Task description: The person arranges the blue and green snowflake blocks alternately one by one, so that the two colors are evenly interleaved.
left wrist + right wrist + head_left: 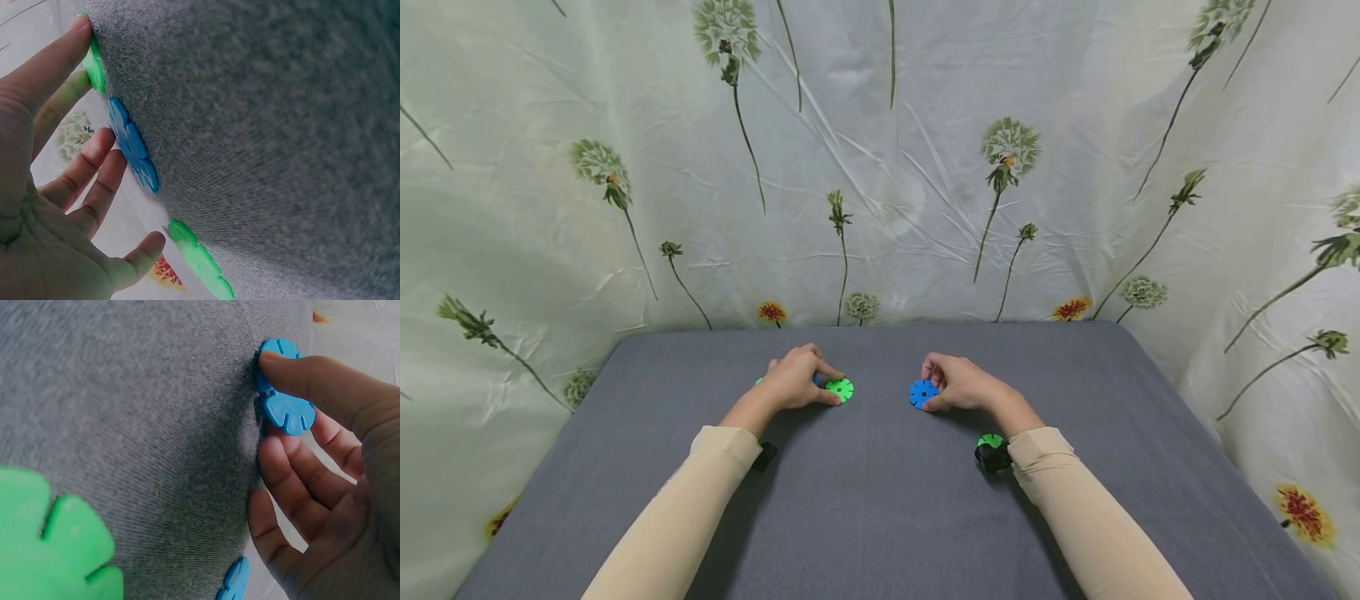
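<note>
My left hand pinches a notched green plastic disc by its edges, between thumb and forefinger, at the tabletop. Beneath the other fingers lies a blue disc, mostly hidden from the head view. Another green disc is by the little finger. Across from it, my right hand grips a notched blue disc, its thumb lying over the face in the right wrist view. A second blue disc shows below that hand's fingers. Close to the right wrist camera is a green disc, partly covered in the head view.
A grey cloth covers the table. Behind it and along the sides hangs a pale curtain printed with dandelions. Small black wrist cameras sit under both forearms, the right one just by the green disc.
</note>
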{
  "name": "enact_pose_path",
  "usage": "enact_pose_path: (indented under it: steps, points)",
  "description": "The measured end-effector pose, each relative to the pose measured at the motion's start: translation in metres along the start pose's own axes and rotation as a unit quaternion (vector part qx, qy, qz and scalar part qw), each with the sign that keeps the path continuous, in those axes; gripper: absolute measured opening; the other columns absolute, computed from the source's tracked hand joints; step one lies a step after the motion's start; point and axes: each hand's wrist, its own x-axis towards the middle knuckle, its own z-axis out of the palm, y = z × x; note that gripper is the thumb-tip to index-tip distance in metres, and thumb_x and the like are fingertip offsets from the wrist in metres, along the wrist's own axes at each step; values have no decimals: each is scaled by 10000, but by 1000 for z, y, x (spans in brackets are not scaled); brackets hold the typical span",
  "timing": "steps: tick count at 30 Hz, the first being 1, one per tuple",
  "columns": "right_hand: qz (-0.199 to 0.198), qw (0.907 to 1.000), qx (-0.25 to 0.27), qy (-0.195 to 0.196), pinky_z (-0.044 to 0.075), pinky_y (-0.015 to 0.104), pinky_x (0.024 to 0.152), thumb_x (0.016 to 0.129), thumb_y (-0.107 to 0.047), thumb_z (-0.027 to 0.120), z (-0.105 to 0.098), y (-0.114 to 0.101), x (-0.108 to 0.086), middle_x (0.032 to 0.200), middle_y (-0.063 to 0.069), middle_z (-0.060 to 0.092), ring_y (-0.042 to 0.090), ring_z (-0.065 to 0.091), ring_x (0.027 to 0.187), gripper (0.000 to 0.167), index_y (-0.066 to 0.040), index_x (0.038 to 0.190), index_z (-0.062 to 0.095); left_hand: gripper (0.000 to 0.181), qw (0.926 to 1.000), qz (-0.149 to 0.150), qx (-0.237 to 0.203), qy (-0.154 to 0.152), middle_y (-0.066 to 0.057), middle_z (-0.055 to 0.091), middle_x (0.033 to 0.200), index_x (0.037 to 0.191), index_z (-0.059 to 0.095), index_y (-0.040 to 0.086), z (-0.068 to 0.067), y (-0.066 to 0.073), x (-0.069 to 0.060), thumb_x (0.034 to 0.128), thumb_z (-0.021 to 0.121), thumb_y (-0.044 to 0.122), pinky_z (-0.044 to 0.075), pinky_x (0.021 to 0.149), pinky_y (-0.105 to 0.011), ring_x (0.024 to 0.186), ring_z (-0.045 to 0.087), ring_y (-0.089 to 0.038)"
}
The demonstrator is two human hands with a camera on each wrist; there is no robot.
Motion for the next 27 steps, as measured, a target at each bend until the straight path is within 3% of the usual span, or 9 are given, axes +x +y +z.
enact_pose_path:
  steps: [4,10,27]
  points:
    - [-40,9999,106,-57,453,303,731,863,-96,902,-1,0,-1,939,48,584,152,534,744,433,-77,1175,603,452,10000,-53,5,21,-95,591,1440,1292,811,305,0,2,-1,865,916,411,414,1008,-648,1334,544,-334]
    - [-143,9996,192,-133,449,299,747,846,-119,926,-1,3,-2,956,53,600,146,528,784,538,-81,1297,635,454,9999,-118,25,38,-85,596,1423,1291,812,305,-1,4,-2,862,920,405,414,998,-636,1311,550,-322]
    - [-271,9992,-166,-254,470,284,743,874,-155,913,-5,4,-1,939,33,661,126,556,801,489,-108,1327,735,453,9998,-168,53,64,-92,591,1451,1289,812,311,0,3,-2,859,921,404,424,1030,-679,1343,536,-343]
